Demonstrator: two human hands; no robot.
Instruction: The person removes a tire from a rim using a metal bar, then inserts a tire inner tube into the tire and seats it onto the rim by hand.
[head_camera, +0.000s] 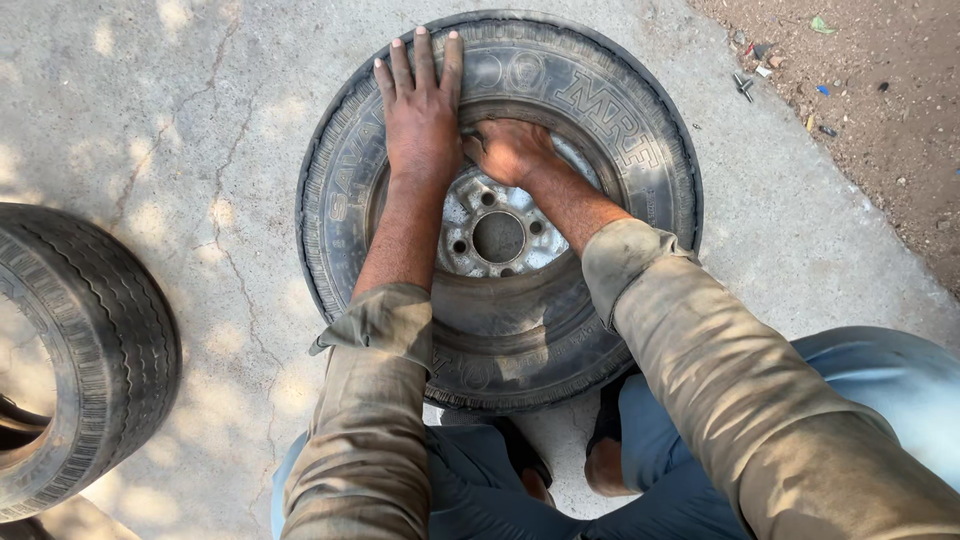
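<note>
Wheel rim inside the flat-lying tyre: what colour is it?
Silvery grey metal rim, dusty, with dark bolt holes; head view.

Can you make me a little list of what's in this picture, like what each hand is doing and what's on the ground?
Place: cracked concrete ground beside a dirt patch
Main thing: tyre on a metal wheel, lying flat
Wheel hub: grey steel centre with bolt holes
Left hand: flat, fingers spread, pressing on the tyre's sidewall
Right hand: curled, fingers tucked in where tyre meets rim
Other tyre: at the left edge, partly out of view
Clothing: dusty olive sleeves, rolled up
</note>
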